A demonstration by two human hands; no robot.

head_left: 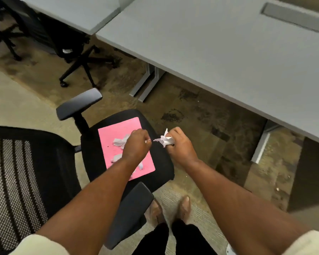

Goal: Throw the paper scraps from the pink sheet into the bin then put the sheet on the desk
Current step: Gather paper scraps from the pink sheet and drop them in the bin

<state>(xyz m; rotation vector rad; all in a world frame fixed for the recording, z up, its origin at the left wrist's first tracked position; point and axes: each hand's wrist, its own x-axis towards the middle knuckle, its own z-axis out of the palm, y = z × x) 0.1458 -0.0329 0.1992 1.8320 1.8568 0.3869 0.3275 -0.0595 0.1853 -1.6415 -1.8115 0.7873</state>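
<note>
Flat pink paper sheet lies on the black fabric seat of the office chair, between its two padded armrests. White torn paper scraps are scattered on the sheet, several partly hidden under the left forearm. Left hand is above the sheet, fingertips pinched on a thin white sliver. Right hand, just beside the seat's edge, is clenched around a bunch of gathered white scraps. Grey laminate desk stands beyond, well apart from the sheet. No bin in view.

left hand covering scraps, bin unseen
</note>
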